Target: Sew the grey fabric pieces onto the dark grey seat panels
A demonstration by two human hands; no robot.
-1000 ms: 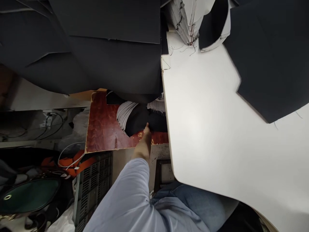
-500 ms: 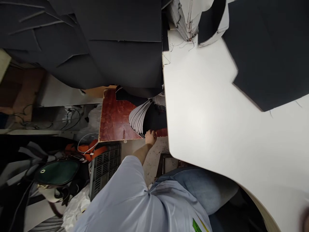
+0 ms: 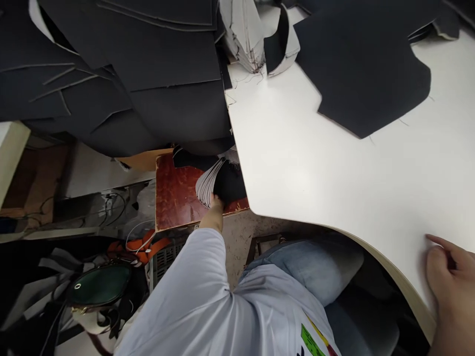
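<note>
My left hand (image 3: 216,201) reaches down to a fanned stack of dark pieces with pale edges (image 3: 208,184), its fingers wrapped at the stack's near edge. That stack lies on a red-brown board (image 3: 178,198), lower than the white table (image 3: 297,168). At the lower right, my right hand (image 3: 447,269) rests by the white table's curved edge, index finger stretched out and the others loosely curled, holding nothing. A large dark cut piece (image 3: 363,74) lies flat on the table, beyond both hands.
Large dark sheets (image 3: 166,59) overhang at the upper left. A pale stack with loose threads (image 3: 243,34) and a curved strip (image 3: 291,49) stand at the table's back. Below left are a green bag (image 3: 100,285), an orange strap (image 3: 154,247) and a grey crate (image 3: 166,259).
My left hand has moved forward along the stack's near edge. My right hand has come much further into view at the lower right. The camera view has shifted to the right.
</note>
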